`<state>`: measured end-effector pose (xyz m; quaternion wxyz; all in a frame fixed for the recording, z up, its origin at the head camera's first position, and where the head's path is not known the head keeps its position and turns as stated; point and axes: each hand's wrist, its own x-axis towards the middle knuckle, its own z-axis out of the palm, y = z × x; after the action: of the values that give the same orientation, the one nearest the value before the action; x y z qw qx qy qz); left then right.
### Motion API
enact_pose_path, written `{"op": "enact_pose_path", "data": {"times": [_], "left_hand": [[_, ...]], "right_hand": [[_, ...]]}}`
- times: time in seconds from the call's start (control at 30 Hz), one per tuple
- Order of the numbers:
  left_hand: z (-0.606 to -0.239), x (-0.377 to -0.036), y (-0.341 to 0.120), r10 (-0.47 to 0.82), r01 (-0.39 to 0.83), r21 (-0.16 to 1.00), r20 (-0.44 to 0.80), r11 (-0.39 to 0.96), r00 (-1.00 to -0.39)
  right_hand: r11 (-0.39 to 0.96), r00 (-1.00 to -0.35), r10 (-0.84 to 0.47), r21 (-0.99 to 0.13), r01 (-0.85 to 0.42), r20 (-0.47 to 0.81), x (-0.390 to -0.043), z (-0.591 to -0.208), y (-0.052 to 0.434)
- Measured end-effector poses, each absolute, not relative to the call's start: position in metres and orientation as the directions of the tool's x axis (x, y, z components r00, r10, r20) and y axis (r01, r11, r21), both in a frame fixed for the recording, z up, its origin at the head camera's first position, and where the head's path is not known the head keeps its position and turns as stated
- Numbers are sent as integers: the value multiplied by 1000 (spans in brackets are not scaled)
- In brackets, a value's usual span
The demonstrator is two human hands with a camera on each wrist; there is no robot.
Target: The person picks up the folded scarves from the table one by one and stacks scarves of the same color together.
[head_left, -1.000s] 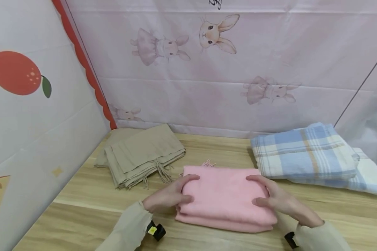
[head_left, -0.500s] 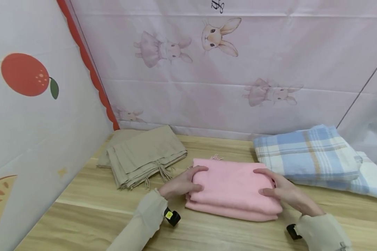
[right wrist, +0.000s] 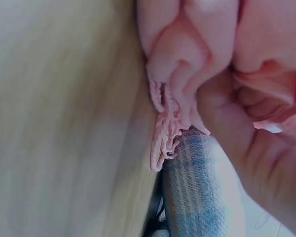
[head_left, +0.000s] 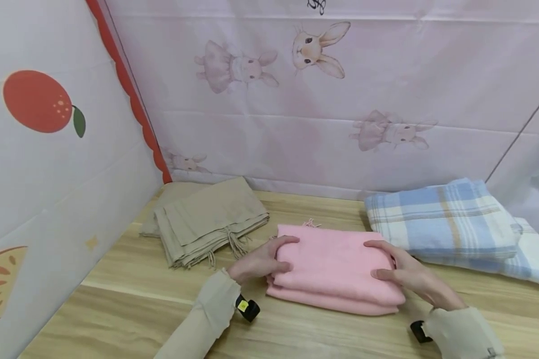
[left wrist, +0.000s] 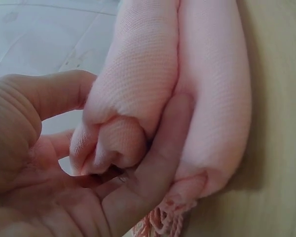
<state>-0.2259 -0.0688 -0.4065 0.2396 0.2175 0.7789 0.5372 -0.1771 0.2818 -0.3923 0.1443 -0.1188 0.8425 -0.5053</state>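
Gripping the folded pink scarf [head_left: 334,269] at both ends, the left hand [head_left: 258,262] and right hand [head_left: 406,276] curl round its layers, right beside the blue plaid blanket [head_left: 440,219]. Looks like the squaring-up stage; next probably needs an even lift.

Soft even light, blurry wrist close-ups

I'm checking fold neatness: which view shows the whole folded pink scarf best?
The head view: the whole folded pink fringed scarf shows. The left wrist view gives only one rolled end, the right wrist view its other end and fringe.
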Motion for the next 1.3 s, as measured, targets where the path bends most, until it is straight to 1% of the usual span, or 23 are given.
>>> {"op": "enact_pose_path", "data": {"times": [0.1,0.2,0.33,0.43,0.57,0.87,1.2,1.3], "left_hand": [[-406,-227,-68,600,74,940,-150,333,-786],[-406,-228,-69,601,57,943,-163,329,-783],[-407,-227,-70,597,40,946,-171,323,-784],[-408,-227,-71,591,40,943,-173,329,-788],[-408,-227,-70,596,31,946,-177,322,-784],[-406,-228,-71,596,34,946,-175,322,-784],[-408,-228,-70,596,38,945,-174,326,-784],[-407,-228,-69,594,63,939,-162,339,-788]], "right_hand": [[454,-934,-340,-889,-58,-112,-177,-393,284],[417,-928,-359,-907,-59,-105,-176,-397,286],[382,-916,-381,-924,-30,-128,-176,-399,288],[386,-913,-381,-923,-12,-148,-176,-398,289],[385,-917,-374,-923,-14,-142,-175,-398,291],[338,-906,-395,-941,12,-153,-177,-399,291],[369,-918,-373,-929,-10,-138,-175,-399,291],[391,-924,-358,-920,-17,-135,-176,-397,290]]}}
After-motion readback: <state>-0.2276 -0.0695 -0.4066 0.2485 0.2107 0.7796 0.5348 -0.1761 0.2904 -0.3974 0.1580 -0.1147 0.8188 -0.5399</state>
